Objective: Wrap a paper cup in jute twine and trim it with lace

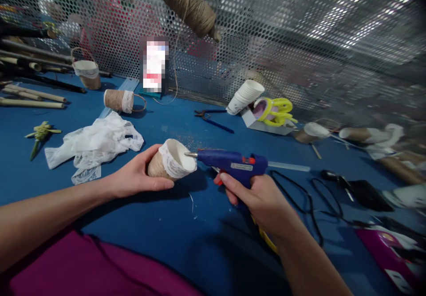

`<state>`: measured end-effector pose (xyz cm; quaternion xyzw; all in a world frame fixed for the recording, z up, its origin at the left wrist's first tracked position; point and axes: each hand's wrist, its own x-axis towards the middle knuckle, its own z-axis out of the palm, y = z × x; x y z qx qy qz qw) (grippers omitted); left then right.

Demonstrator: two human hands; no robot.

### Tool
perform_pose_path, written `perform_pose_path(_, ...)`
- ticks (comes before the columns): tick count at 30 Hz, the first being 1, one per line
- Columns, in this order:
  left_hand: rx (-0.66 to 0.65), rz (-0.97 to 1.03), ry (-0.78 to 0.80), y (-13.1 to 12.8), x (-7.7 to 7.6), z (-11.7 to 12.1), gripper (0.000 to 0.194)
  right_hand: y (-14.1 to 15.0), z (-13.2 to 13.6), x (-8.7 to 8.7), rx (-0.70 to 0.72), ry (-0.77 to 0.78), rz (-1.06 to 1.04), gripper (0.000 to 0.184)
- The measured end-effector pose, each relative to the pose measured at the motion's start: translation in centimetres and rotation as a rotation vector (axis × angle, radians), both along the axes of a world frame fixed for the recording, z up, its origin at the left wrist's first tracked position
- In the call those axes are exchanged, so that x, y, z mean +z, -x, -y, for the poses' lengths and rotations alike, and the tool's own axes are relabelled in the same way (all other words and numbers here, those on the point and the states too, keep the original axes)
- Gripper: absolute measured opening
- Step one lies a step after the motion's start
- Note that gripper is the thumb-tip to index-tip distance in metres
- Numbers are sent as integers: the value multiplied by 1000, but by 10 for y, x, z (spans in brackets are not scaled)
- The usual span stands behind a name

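Observation:
My left hand [135, 174] is wrapped round a paper cup [171, 159] covered in jute twine, with a white lace band at its rim. The cup lies on its side, mouth facing right. My right hand [259, 200] grips a blue hot glue gun [233, 163] with a finger on its red trigger. The metal nozzle touches the cup's rim at the lace. A clear glue stick sticks out of the gun's back.
White lace fabric [96, 143] lies left on the blue table [173, 225]. Two finished twine cups [119, 100] stand behind it. A twine spool [188, 4] hangs above. Stacked paper cups [245, 95], pliers [211, 117], scissors and black cable [309, 203] lie to the right. Bamboo sticks [31, 96] are far left.

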<state>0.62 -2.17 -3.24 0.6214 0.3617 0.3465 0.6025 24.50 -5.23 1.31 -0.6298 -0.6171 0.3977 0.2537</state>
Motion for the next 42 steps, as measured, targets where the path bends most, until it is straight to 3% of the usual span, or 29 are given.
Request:
perform_pose_path(4, 10, 0, -18, 1, -3, -1, 59, 1, 0, 0, -56, 30, -292, 28)
perform_pose_path(12, 35, 86, -34, 0, -8, 1, 69, 13, -5, -17, -134, 287, -789, 24)
perform_pose_path(21, 52, 117, -42, -2, -9, 3, 68, 22, -2, -22, -137, 391, -928, 20)
perform_pose_path(26, 51, 108, -60, -2, -7, 2, 66, 20, -1, -22, -114, 268, -772, 22)
perform_pose_path(34, 66, 27, -53, -1, -5, 0, 57, 11, 2, -10, -64, -67, 17, 38)
perform_pose_path(38, 66, -42, -80, -1, -5, 0, 58, 10, 2, -7, -69, -58, 215, 39)
perform_pose_path(42, 59, -96, -97, -1, -4, -1, 57, 7, 2, -7, -44, -34, 285, 42)
